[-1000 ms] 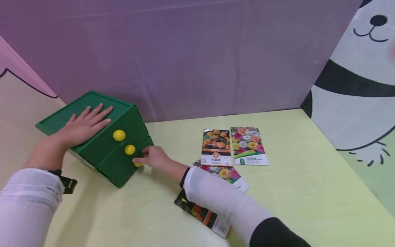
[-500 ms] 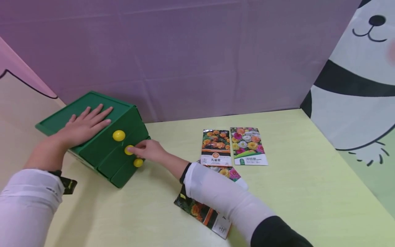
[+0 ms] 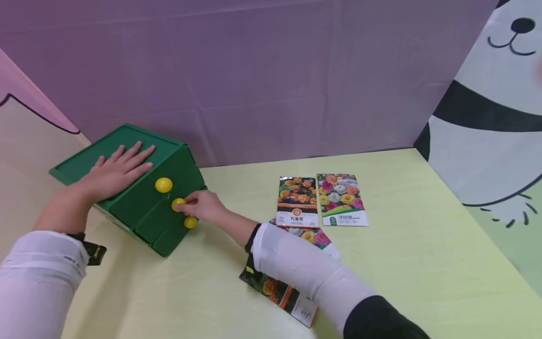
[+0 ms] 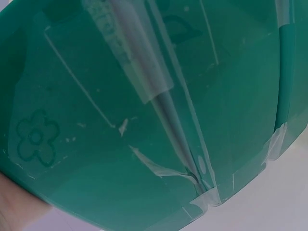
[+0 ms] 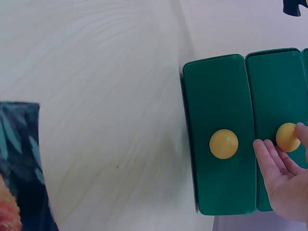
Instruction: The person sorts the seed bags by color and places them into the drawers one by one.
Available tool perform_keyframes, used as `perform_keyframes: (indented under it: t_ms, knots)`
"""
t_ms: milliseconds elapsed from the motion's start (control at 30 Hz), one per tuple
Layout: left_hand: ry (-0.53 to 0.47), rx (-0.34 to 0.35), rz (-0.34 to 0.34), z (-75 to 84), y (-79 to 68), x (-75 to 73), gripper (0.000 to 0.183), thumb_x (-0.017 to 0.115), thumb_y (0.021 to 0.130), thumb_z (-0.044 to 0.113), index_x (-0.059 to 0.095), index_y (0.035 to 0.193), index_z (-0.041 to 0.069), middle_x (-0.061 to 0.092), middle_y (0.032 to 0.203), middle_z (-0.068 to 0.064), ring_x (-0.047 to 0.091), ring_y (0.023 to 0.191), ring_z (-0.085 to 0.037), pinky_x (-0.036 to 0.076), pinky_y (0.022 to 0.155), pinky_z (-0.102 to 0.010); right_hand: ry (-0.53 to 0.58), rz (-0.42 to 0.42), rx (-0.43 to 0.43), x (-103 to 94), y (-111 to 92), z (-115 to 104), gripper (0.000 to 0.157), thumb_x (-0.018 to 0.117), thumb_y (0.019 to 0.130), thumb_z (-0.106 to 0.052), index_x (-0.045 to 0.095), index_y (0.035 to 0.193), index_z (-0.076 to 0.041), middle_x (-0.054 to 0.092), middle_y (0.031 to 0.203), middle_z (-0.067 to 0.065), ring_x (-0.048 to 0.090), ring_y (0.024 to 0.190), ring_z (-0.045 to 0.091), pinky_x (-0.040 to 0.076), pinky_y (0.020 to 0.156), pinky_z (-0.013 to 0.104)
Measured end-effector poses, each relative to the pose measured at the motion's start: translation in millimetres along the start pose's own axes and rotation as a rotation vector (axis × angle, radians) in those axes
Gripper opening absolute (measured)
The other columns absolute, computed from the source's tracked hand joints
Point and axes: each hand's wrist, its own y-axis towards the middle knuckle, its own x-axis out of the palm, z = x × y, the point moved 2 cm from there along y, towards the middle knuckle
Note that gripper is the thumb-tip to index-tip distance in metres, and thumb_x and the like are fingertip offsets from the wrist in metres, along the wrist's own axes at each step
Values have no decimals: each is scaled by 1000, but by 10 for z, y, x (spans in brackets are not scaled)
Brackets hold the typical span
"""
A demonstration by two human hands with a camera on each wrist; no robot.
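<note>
A green three-drawer box [image 3: 169, 226] with round yellow knobs stands tilted to my view at the table's left. Flat on its top lies my left hand [image 3: 116, 172], fingers spread. My right hand [image 3: 205, 207] is at the middle drawer's yellow knob [image 3: 177, 204], pinching it between thumb and fingers. In the right wrist view the thumb touches that knob [image 5: 288, 137] while the other fingers [image 5: 272, 156] lie along the drawer front below it. All drawers look closed. The left wrist view shows the box's taped green side [image 4: 96, 144] and a bit of hand at its lower left.
Seed packets with flower pictures lie to the right: an orange-flower one [image 3: 297, 202] and a mixed-flower one [image 3: 342, 200] at the back. Another mixed-flower packet [image 3: 323, 240] and a dark packet [image 3: 275, 294] lie partly under my right forearm. A purple cloth wall [image 3: 262, 84] rises behind.
My right hand has moved up from the lowest knob to the middle one and stays there. The left hand keeps its place on the box top.
</note>
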Motion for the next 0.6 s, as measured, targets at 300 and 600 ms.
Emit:
perform_keyframes:
  t_ms: [300, 600]
  knots:
    - [-3, 9, 5, -4, 0, 9, 62, 19, 96, 56, -10, 145, 31, -19, 151, -9, -22, 130, -40, -13, 97, -70, 6, 14, 24, -11, -19, 25, 43, 68, 80, -40, 66, 106, -6, 68, 80, -3, 57, 68, 3, 47, 64, 18]
    - [-8, 19, 2, 10, -5, -2, 61, 20, 97, 53, -10, 145, 29, -20, 151, -10, -23, 130, -40, -14, 97, -70, -65, 2, 10, -126, -128, 41, 39, 69, 79, -39, 67, 102, -8, 67, 87, -2, 55, 73, 5, 46, 63, 19]
